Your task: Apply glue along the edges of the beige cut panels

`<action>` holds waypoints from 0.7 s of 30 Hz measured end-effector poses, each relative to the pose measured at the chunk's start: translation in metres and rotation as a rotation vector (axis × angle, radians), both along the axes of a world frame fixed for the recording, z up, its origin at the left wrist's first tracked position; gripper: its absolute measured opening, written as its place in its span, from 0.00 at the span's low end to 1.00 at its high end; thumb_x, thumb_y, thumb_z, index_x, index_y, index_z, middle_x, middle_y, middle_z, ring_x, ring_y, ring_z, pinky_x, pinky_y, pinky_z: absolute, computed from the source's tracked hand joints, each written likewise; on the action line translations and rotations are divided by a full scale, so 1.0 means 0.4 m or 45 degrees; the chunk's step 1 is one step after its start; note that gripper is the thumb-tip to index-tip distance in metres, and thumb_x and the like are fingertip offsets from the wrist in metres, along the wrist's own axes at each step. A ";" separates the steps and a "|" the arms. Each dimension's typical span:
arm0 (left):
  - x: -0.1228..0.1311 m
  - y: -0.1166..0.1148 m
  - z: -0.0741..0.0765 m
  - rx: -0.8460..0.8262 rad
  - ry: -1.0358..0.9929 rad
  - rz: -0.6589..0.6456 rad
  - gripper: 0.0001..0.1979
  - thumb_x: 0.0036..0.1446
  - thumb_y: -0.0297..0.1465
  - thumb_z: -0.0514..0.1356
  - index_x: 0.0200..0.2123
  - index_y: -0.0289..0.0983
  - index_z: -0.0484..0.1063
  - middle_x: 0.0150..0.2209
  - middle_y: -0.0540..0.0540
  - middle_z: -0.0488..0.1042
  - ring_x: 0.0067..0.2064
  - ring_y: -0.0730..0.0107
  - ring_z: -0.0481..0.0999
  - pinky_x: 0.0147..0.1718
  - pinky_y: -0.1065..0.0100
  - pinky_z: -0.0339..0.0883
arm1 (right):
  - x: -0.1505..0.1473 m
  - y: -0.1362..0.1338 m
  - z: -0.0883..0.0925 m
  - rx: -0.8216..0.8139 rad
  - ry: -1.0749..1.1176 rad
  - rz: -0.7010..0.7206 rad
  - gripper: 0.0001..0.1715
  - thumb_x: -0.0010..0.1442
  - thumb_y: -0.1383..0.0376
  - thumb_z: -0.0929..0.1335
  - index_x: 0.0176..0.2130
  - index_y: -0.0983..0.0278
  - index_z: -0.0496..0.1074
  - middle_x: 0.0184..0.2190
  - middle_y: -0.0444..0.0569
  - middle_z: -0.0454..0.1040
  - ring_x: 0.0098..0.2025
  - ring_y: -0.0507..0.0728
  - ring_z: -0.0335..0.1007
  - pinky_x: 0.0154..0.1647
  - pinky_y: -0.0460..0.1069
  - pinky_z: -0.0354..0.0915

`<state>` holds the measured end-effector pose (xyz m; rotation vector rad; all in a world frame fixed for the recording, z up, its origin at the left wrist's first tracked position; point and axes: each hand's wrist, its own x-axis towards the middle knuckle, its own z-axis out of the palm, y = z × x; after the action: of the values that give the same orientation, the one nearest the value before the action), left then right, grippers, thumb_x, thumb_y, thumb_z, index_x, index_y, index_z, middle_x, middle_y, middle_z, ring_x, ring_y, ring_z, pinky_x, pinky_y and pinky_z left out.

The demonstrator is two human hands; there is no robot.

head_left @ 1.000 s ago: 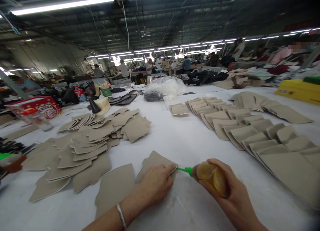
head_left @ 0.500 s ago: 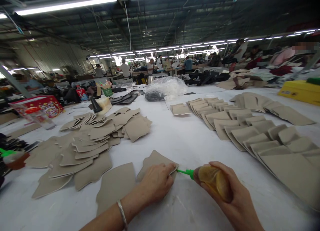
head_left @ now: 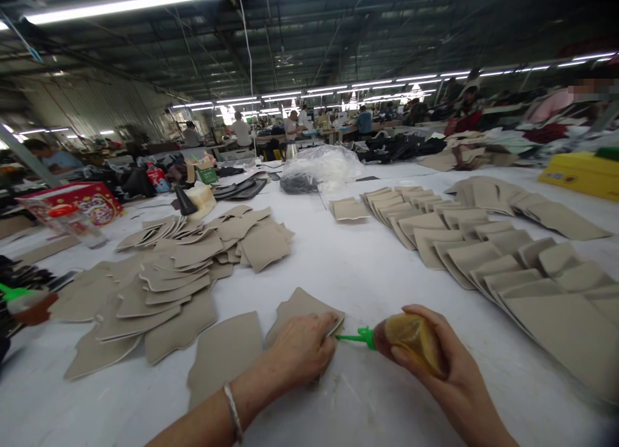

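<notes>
Nearest, the right hand point(head_left: 457, 376) has its fingers and thumb wrapped around one rounded, translucent amber squeeze bottle point(head_left: 411, 344), whose slim green plastic nozzle point(head_left: 360, 337) points at the left hand's fingertips. The left hand point(head_left: 302, 347), above one twisted silvery bracelet point(head_left: 233, 411), lays bent fingers on one smooth, matte taupe sheet piece with a wavy outline point(head_left: 297, 303); whether its hidden thumb pinches the edge I cannot tell. The nozzle's tip is just beside that edge. Left of these fingers, one broad flat taupe piece point(head_left: 227, 350) lies alone on the smooth white tabletop point(head_left: 329, 260). Farther left is a loose pile of thin, overlapping taupe pieces point(head_left: 164, 273), too layered to count; beyond the right fingers, fanned rows of curved taupe pieces point(head_left: 464, 253) are equally uncountable. Past the pile stands one clear plastic jar with a red lid point(head_left: 77, 226); farthest ahead of both hands' fingers sits one crinkled, transparent plastic bag point(head_left: 329, 166).
</notes>
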<state>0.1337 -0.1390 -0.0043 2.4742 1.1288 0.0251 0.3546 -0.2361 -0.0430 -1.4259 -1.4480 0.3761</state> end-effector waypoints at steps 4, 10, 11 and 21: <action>-0.005 -0.003 -0.005 -0.013 0.009 0.005 0.23 0.58 0.29 0.46 0.56 0.43 0.65 0.43 0.44 0.75 0.44 0.57 0.74 0.43 0.62 0.66 | -0.002 -0.005 0.003 0.018 -0.015 -0.032 0.23 0.61 0.54 0.70 0.53 0.56 0.63 0.44 0.45 0.69 0.40 0.57 0.70 0.41 0.46 0.67; -0.013 -0.006 -0.018 -0.029 -0.002 0.007 0.24 0.60 0.30 0.45 0.59 0.43 0.62 0.44 0.44 0.74 0.45 0.59 0.74 0.45 0.63 0.65 | -0.004 -0.025 -0.008 -0.041 0.015 0.051 0.23 0.61 0.56 0.70 0.53 0.57 0.64 0.44 0.46 0.71 0.40 0.59 0.72 0.40 0.47 0.69; -0.014 -0.007 -0.017 -0.029 -0.005 0.008 0.24 0.60 0.30 0.46 0.59 0.43 0.62 0.44 0.44 0.74 0.45 0.59 0.74 0.45 0.63 0.65 | -0.007 -0.026 -0.010 -0.039 0.020 0.021 0.24 0.60 0.55 0.71 0.53 0.57 0.64 0.43 0.46 0.71 0.39 0.59 0.72 0.40 0.48 0.69; -0.019 -0.010 -0.025 -0.019 -0.004 -0.006 0.23 0.62 0.32 0.45 0.59 0.42 0.61 0.43 0.44 0.73 0.44 0.60 0.73 0.45 0.63 0.65 | -0.055 -0.056 0.000 -0.107 0.180 -0.060 0.24 0.57 0.53 0.71 0.50 0.58 0.66 0.43 0.47 0.70 0.41 0.62 0.70 0.44 0.50 0.66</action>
<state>0.1262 -0.1430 -0.0141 2.4632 1.1177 0.0194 0.3326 -0.2586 -0.0431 -1.4675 -1.2954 0.5026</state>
